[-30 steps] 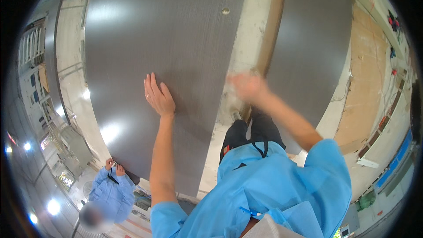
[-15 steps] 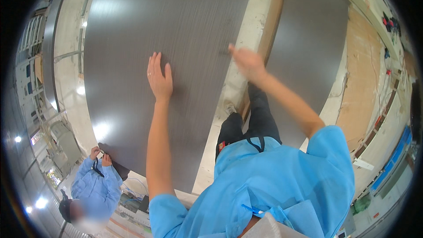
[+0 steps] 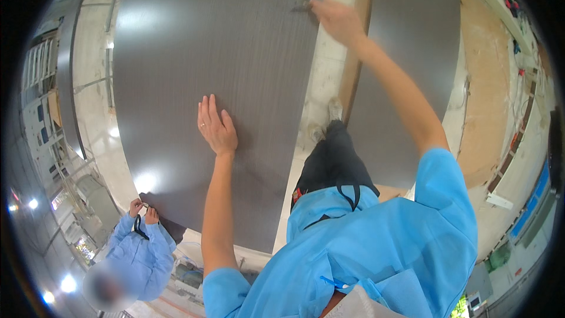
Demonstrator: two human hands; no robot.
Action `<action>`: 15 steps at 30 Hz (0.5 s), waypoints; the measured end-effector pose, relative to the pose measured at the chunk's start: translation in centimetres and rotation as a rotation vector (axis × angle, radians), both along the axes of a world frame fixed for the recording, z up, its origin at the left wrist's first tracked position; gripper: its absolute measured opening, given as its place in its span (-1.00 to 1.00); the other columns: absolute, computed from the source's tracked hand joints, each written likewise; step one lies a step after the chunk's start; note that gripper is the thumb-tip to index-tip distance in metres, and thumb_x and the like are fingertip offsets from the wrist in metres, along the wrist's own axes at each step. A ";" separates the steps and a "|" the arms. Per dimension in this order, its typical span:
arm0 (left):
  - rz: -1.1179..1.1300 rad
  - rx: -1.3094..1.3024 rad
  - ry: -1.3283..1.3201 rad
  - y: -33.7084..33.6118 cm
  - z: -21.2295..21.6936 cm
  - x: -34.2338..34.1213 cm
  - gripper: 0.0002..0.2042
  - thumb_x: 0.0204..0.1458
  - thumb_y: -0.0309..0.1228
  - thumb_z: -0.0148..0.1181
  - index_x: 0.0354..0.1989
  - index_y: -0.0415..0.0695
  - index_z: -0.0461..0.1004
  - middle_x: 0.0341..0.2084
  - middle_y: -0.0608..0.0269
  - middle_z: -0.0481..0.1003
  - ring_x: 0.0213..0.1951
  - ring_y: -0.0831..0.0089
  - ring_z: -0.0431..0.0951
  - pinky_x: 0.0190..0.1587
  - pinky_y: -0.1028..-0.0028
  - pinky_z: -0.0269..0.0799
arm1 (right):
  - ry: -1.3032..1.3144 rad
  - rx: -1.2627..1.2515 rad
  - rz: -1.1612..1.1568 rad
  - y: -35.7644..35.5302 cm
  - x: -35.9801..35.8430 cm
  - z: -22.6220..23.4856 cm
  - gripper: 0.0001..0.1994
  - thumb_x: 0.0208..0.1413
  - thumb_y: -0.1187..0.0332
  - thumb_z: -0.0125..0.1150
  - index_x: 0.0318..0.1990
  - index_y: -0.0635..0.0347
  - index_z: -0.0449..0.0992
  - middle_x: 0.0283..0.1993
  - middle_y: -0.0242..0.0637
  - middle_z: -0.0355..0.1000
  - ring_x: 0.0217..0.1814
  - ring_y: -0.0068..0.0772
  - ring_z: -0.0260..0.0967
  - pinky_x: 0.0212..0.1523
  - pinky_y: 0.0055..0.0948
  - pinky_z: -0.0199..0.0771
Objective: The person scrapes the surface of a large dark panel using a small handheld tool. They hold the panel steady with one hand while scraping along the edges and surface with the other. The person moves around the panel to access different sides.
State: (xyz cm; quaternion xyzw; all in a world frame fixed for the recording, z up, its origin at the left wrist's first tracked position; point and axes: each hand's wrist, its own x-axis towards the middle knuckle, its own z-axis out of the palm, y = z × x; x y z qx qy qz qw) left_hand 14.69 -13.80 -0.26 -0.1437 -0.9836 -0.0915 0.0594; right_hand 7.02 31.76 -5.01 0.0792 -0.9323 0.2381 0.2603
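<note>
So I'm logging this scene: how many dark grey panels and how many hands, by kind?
Dark grey panels: 2, the large panel and the second panel
Wearer's hands: 2, left hand, right hand
Co-worker's hands: 2
Total: 6

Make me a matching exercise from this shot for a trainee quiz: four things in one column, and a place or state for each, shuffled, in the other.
Things:
1. left hand
2. right hand
3. co-worker
4. second panel

Places or states:
A. at the lower left corner of the big panel
B. flat, fingers spread, on the big panel
C. right of the pale strip, beyond the right arm
D. at the big panel's right edge, near the top

Pairs: 1-B, 2-D, 3-A, 4-C
</note>
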 end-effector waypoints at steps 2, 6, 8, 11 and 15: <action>-0.022 0.018 0.010 0.0 0.0 0.1 -0.46 0.45 -0.29 -0.01 0.59 -0.05 0.29 0.55 0.09 0.29 0.59 0.03 0.19 0.59 -0.03 0.08 | -0.153 0.103 0.098 -4.4 6.2 0.3 -0.76 0.40 0.37 0.19 0.14 0.15 0.60 -0.26 -0.23 0.58 -0.23 -0.21 0.64 -0.26 -0.23 0.70; 0.008 -0.018 -0.040 0.2 0.3 0.1 -0.46 0.46 -0.29 -0.03 0.59 -0.06 0.28 0.57 0.07 0.26 0.61 0.02 0.15 0.60 -0.03 0.05 | -0.327 0.000 0.405 -12.0 17.3 2.2 -0.58 0.34 0.44 0.16 0.33 0.29 0.49 -0.09 -0.20 0.58 -0.07 -0.23 0.63 -0.20 -0.26 0.73; 0.013 -0.009 -0.053 0.3 0.5 0.0 -0.46 0.46 -0.29 -0.04 0.59 -0.06 0.28 0.57 0.06 0.25 0.62 0.01 0.14 0.60 -0.03 0.04 | -0.379 -0.024 0.467 -11.2 16.9 1.9 -0.58 0.37 0.42 0.14 0.35 0.23 0.49 -0.01 -0.20 0.60 -0.02 -0.20 0.64 -0.19 -0.25 0.74; 0.040 -0.018 -0.093 0.4 0.6 -0.1 -0.46 0.46 -0.29 -0.06 0.59 -0.07 0.27 0.58 0.06 0.24 0.62 0.01 0.13 0.60 -0.04 0.04 | -0.377 -0.072 0.246 -4.1 8.1 -0.9 -0.62 0.43 0.37 0.14 0.35 0.08 0.54 0.06 -0.20 0.63 -0.02 -0.14 0.67 -0.20 -0.20 0.75; 0.018 -0.047 -0.089 0.2 0.5 -0.1 -0.46 0.50 -0.24 -0.12 0.59 -0.14 0.25 0.57 -0.05 0.23 0.61 -0.07 0.13 0.60 -0.05 0.03 | -0.209 -0.203 -0.179 8.9 -9.5 -3.9 -0.71 0.51 0.24 0.16 0.21 0.06 0.69 -0.06 -0.09 0.63 -0.10 -0.03 0.62 -0.05 -0.13 0.62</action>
